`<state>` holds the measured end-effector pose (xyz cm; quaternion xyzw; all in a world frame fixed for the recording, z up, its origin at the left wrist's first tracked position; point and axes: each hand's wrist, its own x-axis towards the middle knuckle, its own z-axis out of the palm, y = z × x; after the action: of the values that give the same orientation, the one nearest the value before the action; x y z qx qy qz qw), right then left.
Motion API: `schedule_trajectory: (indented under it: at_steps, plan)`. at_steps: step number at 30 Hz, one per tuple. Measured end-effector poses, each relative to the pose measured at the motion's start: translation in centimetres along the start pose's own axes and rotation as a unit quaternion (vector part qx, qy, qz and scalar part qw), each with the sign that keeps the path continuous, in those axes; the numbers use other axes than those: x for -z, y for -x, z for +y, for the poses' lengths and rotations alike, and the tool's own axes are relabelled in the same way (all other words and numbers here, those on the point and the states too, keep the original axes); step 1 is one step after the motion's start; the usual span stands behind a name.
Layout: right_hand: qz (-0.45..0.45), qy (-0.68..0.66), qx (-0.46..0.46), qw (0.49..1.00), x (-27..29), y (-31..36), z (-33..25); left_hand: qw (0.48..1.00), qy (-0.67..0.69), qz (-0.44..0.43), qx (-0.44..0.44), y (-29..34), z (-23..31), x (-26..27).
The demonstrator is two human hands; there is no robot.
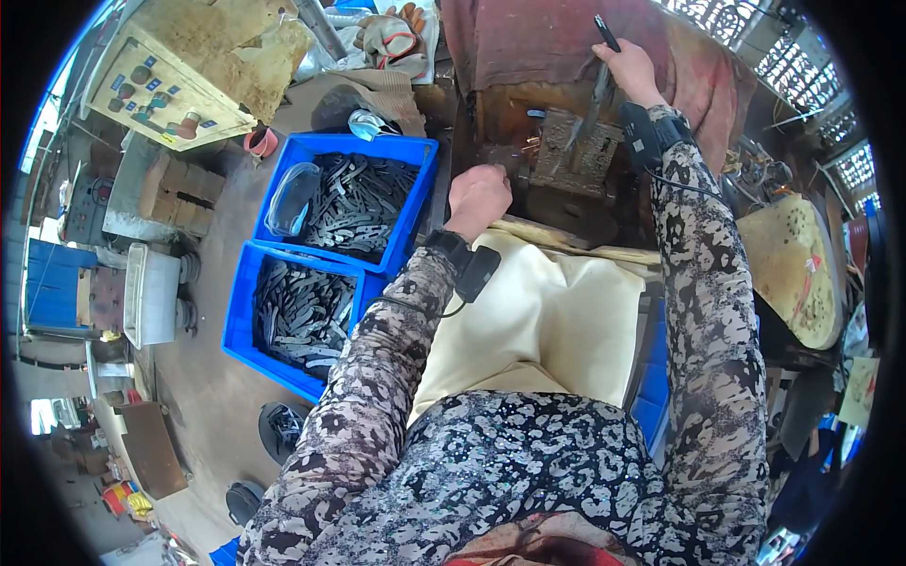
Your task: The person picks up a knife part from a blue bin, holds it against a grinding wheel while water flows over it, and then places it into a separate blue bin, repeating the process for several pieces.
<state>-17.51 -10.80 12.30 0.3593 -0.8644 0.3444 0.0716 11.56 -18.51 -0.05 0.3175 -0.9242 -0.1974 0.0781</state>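
Observation:
My right hand (630,71) is wrapped round the black-ended handle (607,34) at the top of a metal lever (593,115), at the far side of the work station. The lever slants down to a worn, grimy metal block (563,153). Small orange sparks or glints show left of this block. My left hand (479,196) is closed in a fist at the near left edge of the machine, right of the bins. Whatever its fingers hold is hidden from view. A cream apron or cloth (533,321) covers my lap below the machine.
Two blue bins (247,283) of flat dark metal pieces (363,203) stand at my left; the farther one also holds a clear plastic container (293,200). A cream control box (142,90) with knobs is at far left. Reddish cloth (538,42) hangs behind the machine.

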Motion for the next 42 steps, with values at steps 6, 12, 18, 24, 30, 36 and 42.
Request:
schedule_trajectory:
  at_steps: [6,12,18,24,30,36,42]
  plan:
    - [0.033,-0.008,0.018,0.999,0.7,1.4,0.8,1.0,0.013,0.005,-0.015,-0.3,0.9,-0.2]
    - [0.111,-0.101,-0.044,0.988,-0.8,12.6,0.4,0.999,0.016,0.015,0.023,0.3,-0.6,0.5]
    - [0.039,-0.152,-0.167,0.973,-2.5,21.9,12.3,0.999,0.027,0.022,-0.004,-0.8,0.1,-0.8]
    - [0.003,0.026,-0.088,0.996,-3.3,23.9,7.5,0.999,0.02,0.019,0.018,-0.6,-1.8,-1.1]
    - [-0.036,0.145,-0.108,0.983,-3.3,23.9,6.6,0.999,-0.032,-0.039,0.013,-1.8,-1.4,-1.1]
    - [-0.062,0.164,-0.06,0.983,-5.0,23.7,7.1,0.99,-0.116,-0.054,-0.054,0.0,-1.9,0.8]
    - [-0.058,0.176,-0.042,0.982,-5.8,23.6,10.4,0.973,0.093,0.122,-0.175,-0.8,-4.8,-4.0]
